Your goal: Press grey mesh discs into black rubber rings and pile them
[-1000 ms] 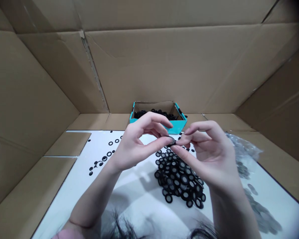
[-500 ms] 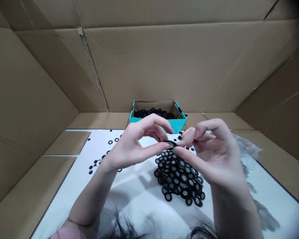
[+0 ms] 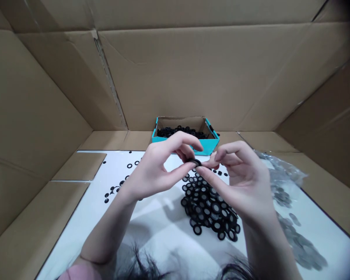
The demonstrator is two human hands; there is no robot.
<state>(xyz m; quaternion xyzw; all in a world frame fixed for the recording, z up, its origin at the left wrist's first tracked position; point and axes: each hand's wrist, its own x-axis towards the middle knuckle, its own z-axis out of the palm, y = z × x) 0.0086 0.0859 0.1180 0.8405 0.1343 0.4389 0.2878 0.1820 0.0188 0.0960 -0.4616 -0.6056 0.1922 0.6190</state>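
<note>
Between my two hands, above the table, is a small black ring [image 3: 195,161]. My left hand [image 3: 169,163] pinches its left side between thumb and fingers. My right hand [image 3: 236,175] grips the right edge with thumb and index finger, the other fingers curled. Whether a disc sits inside the ring cannot be made out. Below the hands lies a heap of black rings with grey centres [image 3: 207,208]. To the right, partly behind my right forearm, are thin greyish translucent discs [image 3: 305,249].
A turquoise box [image 3: 205,147] holding many black rings stands at the back. Loose black rings [image 3: 130,166] lie scattered at left. A clear plastic bag [image 3: 288,169] with discs is at right. Cardboard walls [image 3: 192,70] enclose the white table [image 3: 160,237].
My right hand has moved left and slightly inward, uncovering more of the discs and bag. The ring has shifted a little left and up, turned more edge-on between the fingers.
</note>
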